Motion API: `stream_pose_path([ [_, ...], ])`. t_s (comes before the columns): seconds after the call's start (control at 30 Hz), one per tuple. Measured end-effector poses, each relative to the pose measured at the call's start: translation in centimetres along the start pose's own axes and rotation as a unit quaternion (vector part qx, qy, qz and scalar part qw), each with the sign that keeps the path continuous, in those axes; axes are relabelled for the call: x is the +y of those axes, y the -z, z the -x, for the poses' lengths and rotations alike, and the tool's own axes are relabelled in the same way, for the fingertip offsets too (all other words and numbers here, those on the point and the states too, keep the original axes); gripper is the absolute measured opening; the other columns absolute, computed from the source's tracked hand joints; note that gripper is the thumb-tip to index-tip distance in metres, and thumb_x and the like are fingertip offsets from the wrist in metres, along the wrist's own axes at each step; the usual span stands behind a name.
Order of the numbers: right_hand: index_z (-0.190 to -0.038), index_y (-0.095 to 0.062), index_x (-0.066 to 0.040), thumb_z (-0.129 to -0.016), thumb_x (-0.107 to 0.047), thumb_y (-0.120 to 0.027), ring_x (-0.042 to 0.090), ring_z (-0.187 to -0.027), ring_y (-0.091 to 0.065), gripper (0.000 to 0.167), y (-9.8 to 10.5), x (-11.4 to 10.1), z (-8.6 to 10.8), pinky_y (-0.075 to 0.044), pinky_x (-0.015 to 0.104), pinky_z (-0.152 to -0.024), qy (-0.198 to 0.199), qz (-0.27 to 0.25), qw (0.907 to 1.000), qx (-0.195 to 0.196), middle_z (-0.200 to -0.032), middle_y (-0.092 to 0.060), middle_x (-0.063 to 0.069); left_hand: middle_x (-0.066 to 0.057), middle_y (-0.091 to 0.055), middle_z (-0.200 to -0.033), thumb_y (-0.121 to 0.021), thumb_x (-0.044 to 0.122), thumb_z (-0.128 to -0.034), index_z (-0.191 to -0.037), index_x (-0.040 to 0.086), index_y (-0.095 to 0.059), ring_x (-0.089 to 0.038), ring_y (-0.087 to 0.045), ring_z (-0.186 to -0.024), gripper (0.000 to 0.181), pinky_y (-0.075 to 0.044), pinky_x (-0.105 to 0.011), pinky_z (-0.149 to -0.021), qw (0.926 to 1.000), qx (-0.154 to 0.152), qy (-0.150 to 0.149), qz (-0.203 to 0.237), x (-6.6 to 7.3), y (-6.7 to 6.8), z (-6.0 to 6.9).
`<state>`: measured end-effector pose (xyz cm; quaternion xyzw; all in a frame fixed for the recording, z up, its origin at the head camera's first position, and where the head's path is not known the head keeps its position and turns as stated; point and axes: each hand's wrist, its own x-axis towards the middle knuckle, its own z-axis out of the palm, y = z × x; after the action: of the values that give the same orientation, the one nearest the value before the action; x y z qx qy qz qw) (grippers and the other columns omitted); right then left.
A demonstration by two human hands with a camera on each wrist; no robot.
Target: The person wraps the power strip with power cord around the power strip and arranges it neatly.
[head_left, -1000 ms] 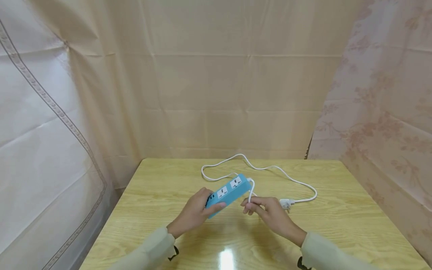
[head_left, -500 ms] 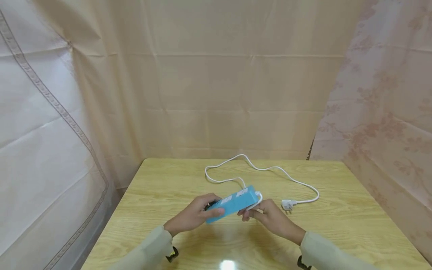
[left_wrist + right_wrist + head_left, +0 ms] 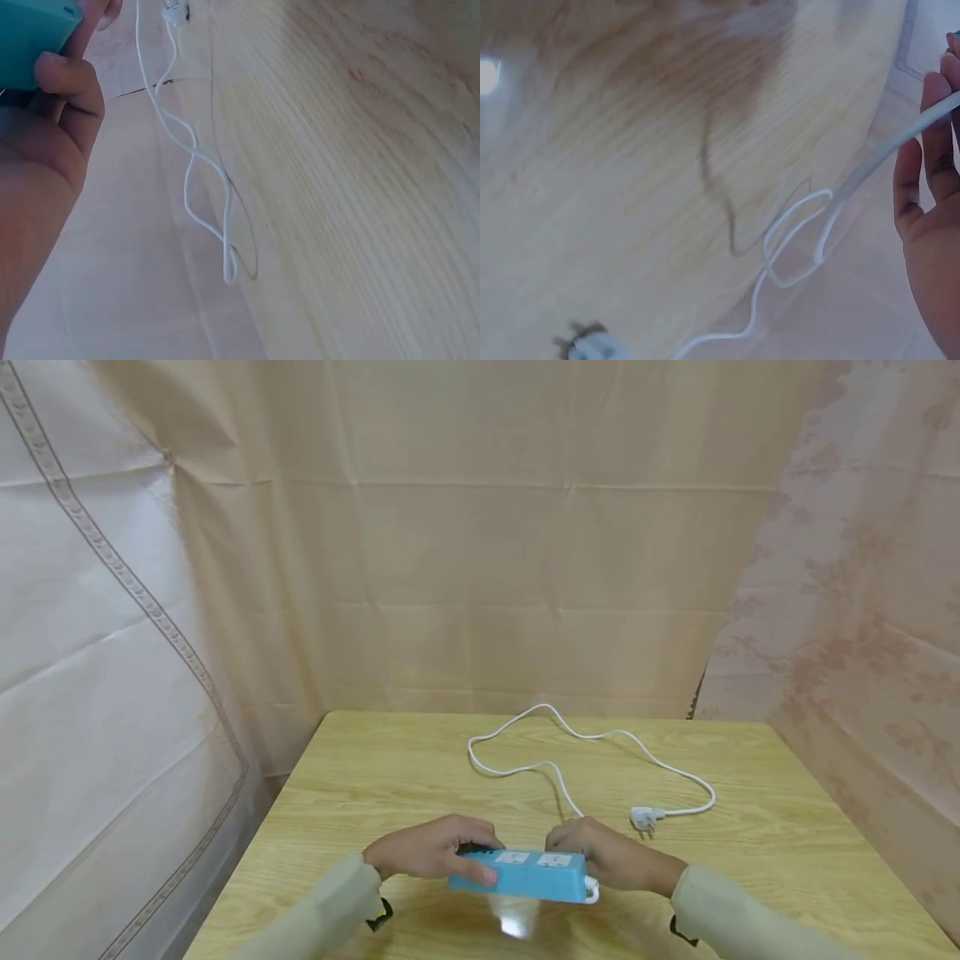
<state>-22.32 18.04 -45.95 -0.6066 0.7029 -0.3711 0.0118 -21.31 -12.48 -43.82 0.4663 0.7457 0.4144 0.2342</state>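
Note:
In the head view, my left hand [image 3: 438,847] grips the left end of a blue power strip [image 3: 525,877], its thumb on the front side. The strip lies nearly level above the table, two white sockets on its upper face. My right hand [image 3: 618,856] is behind the strip's right end, where the white cord bends back. In the right wrist view the cord [image 3: 900,139] passes across the fingers of my right hand [image 3: 937,210]; the fingertips are partly cut off by the frame. The left wrist view has my left hand [image 3: 56,135] around the strip [image 3: 34,45].
The rest of the cord [image 3: 517,771] winds over the wooden table [image 3: 375,760] behind the hands and ends at a white plug [image 3: 645,817] right of centre. Beige curtains [image 3: 450,527] hang behind, with further cloth at both sides.
The strip has come down and nearer the person, turning from a slant to nearly level. Both hands moved with it, the right now behind its end. More cord stretches from the loop towards the hands.

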Motion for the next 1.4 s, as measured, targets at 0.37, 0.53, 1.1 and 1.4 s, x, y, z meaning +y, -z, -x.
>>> stream_pose_path([
  [0.37, -0.092, -0.08, -0.026, -0.083, -0.016, -0.085, -0.007, -0.077, -0.051, 0.014, 0.5, 0.5, 0.0, -0.034, 0.015, -0.072, 0.041, 0.247, 0.9671, -0.046, -0.082, -0.06, -0.018, 0.014, -0.053, -0.085, -0.063, 0.031, -0.1041, -0.098, 0.016, -0.071, 0.003, -0.046, -0.073, 0.019, -0.042, -0.016, -0.064, 0.9944, -0.021, -0.004, -0.103, 0.5, -0.5, -0.6],
  [0.53, -0.084, -0.078, -0.029, -0.081, -0.027, -0.086, -0.001, -0.072, -0.045, 0.008, 0.4, 0.0, -0.7, -0.033, 0.017, -0.07, 0.044, 0.336, 0.9391, -0.054, -0.08, -0.058, -0.018, 0.016, -0.051, -0.077, -0.065, 0.046, -0.0999, -0.09, 0.017, -0.069, 0.003, -0.043, -0.064, 0.03, -0.037, -0.015, -0.056, 0.979, 0.007, 0.009, -0.204, 1.2, -1.1, -1.1],
  [1.1, -0.09, -0.08, -0.016, -0.079, -0.003, -0.087, 0.005, -0.074, -0.044, 0.019, -0.2, -1.4, -2.3, -0.041, 0.016, -0.058, -0.119, 0.393, 0.9105, -0.044, -0.083, -0.055, -0.008, 0.013, -0.044, -0.064, -0.055, 0.074, -0.092, -0.072, 0.02, -0.059, -0.002, -0.039, -0.05, 0.058, -0.033, -0.022, -0.042, 0.8938, 0.128, 0.14, -0.407, 3.6, -3.7, -2.1],
  [1.4, -0.089, -0.077, -0.011, -0.081, 0.0, -0.084, 0.008, -0.076, -0.043, 0.016, -0.4, -2.0, -2.5, -0.04, 0.017, -0.056, -0.128, 0.413, 0.9014, -0.023, -0.083, -0.049, -0.006, 0.01, -0.043, -0.065, -0.053, 0.074, -0.0934, -0.074, 0.016, -0.062, -0.003, -0.038, -0.05, 0.061, -0.03, -0.021, -0.041, 0.8644, 0.14, 0.146, -0.46, 3.7, -4.2, -2.0],
])
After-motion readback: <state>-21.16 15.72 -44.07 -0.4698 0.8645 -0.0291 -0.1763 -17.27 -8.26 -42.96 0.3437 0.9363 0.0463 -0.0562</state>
